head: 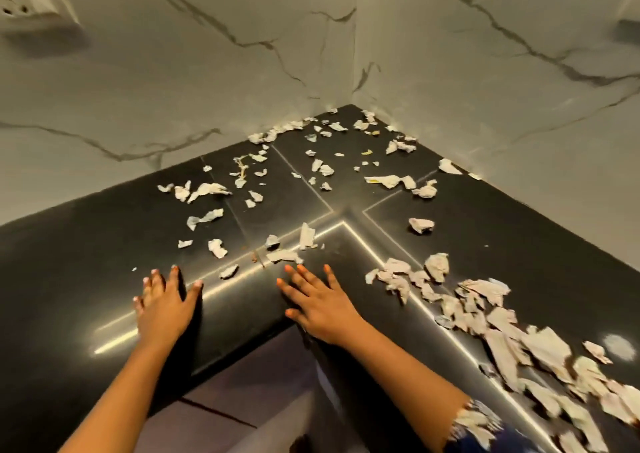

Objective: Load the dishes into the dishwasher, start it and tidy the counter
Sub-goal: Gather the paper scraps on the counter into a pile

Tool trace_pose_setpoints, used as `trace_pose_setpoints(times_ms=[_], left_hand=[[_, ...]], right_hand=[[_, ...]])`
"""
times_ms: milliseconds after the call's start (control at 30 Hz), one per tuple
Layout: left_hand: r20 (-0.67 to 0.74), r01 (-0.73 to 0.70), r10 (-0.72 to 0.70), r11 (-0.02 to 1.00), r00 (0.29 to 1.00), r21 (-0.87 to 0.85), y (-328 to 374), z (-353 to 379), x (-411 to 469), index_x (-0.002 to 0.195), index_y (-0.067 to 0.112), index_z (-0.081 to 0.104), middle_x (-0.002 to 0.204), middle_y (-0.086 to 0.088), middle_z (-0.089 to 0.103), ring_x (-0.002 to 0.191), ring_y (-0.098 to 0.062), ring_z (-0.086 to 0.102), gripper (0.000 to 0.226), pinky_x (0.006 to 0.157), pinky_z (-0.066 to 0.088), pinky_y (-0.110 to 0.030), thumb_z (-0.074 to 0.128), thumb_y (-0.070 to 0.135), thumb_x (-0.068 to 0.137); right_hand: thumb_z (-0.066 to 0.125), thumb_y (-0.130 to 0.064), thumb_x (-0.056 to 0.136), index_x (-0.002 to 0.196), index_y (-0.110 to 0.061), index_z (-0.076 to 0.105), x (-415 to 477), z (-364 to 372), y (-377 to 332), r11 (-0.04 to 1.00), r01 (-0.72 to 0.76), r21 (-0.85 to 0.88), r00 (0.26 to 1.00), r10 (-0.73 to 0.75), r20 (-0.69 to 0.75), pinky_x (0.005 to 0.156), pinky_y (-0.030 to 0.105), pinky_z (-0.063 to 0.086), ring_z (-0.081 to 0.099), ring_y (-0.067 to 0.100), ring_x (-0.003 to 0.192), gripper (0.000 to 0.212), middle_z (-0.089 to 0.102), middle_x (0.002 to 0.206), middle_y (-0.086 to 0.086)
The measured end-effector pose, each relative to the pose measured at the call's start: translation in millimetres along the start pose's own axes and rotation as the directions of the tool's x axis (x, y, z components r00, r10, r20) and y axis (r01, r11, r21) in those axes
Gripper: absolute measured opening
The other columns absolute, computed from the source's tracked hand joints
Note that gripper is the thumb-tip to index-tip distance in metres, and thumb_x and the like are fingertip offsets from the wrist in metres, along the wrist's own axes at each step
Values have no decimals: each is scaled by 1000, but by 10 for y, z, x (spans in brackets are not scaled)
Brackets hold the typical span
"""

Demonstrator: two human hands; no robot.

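A black L-shaped corner counter (104, 244) is strewn with several torn paper scraps (207, 189), thickest in a band along the right front edge (502, 331). My left hand (166, 303) lies flat on the counter near its front edge, fingers spread, holding nothing. My right hand (318, 300) lies flat at the inner corner of the counter, fingers spread, also with nothing in it. The nearest scraps (282, 255) sit just beyond my right fingertips. No dishes or dishwasher are in view.
White marble-veined walls (242, 71) meet in a corner behind the counter. A white wall socket (31, 5) is at the upper left. A grey tiled floor (225, 400) shows below the counter's inner corner.
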State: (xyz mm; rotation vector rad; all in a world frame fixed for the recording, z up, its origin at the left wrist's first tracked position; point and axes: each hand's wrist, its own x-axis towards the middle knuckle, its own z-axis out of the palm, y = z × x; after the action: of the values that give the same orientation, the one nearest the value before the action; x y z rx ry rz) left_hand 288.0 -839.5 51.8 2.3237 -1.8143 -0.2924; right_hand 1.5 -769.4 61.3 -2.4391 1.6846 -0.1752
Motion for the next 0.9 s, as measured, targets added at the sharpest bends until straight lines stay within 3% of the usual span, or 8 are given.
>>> trace_pose_setpoints(times_ms=[133, 300, 400, 467, 567, 667, 767, 900], left_hand=[[40, -144, 141, 988, 989, 58, 285, 79, 258, 152, 18, 14, 159, -11, 4, 147, -27, 2, 67, 116, 5, -51, 26, 55, 96], [114, -363, 357, 931, 927, 40, 1013, 264, 423, 152, 18, 7, 160, -4, 1, 147, -25, -1, 65, 116, 1, -48, 22, 51, 99], [210, -536, 535, 842, 818, -57, 1360, 300, 456, 152, 23, 8, 160, 3, 2, 147, -19, -3, 59, 116, -2, -46, 23, 48, 100], [250, -552, 615, 785, 747, -281, 1421, 244, 498, 151, 26, 16, 159, 5, 9, 147, -13, 1, 53, 116, -5, -44, 27, 41, 102], [47, -406, 496, 757, 867, -512, 1127, 24, 661, 146, 22, 34, 156, 0, 24, 145, -15, 14, 46, 115, -1, -43, 41, 28, 100], [-147, -227, 193, 937, 970, -266, 407, -92, 960, 146, 18, 33, 156, -11, 21, 145, -27, 15, 54, 114, 6, -52, 49, 31, 96], [-52, 103, -112, 983, 992, -151, -83, -124, 1151, 150, 15, 21, 157, -21, 8, 145, -36, 2, 66, 113, 1, -56, 39, 48, 96], [13, -51, 51, 998, 999, -21, 233, 20, 1236, 151, 19, 18, 159, -12, 9, 146, -30, 5, 66, 115, 4, -54, 26, 55, 96]], right_hand=[[-1, -64, 82, 150, -32, 10, 540, -8, 221, 983, -182, 1, 983, 182, 19, 113, 53, -10, -4, 9, 145, 76, 2, 158, -9], [15, -58, 95, 150, -28, 5, 501, -109, 683, 833, -554, -2, 832, 553, -34, 109, 49, -19, -5, 12, 145, 64, -1, 158, -8], [-5, -65, 83, 151, -20, 11, 401, -123, 750, 726, -683, -76, 728, 669, -149, 103, 48, -29, -5, 17, 146, 83, 3, 159, 2], [-13, -62, 76, 150, -17, 16, 434, -161, 668, 739, -667, -91, 739, 642, -205, 102, 45, -29, -5, 19, 146, 91, 4, 159, 5], [0, -60, 80, 148, -19, 23, 676, -179, 421, 869, -496, 9, 846, 485, -223, 106, 39, -25, 3, 17, 146, 82, 13, 157, 1], [29, -53, 87, 139, -21, 42, 975, -68, 86, 977, -207, -58, 963, 193, -191, 111, 46, 5, 37, 18, 136, 62, 41, 147, 0], [24, -51, 91, 142, -30, 35, 1217, 69, -76, 995, -70, -74, 997, 67, -35, 113, 54, 8, 28, 14, 140, 57, 33, 151, -5], [-7, -52, 81, 148, -34, 16, 1293, 32, 173, 969, -240, -57, 970, 236, -64, 109, 44, -17, 9, 10, 145, 73, 14, 156, -13]])
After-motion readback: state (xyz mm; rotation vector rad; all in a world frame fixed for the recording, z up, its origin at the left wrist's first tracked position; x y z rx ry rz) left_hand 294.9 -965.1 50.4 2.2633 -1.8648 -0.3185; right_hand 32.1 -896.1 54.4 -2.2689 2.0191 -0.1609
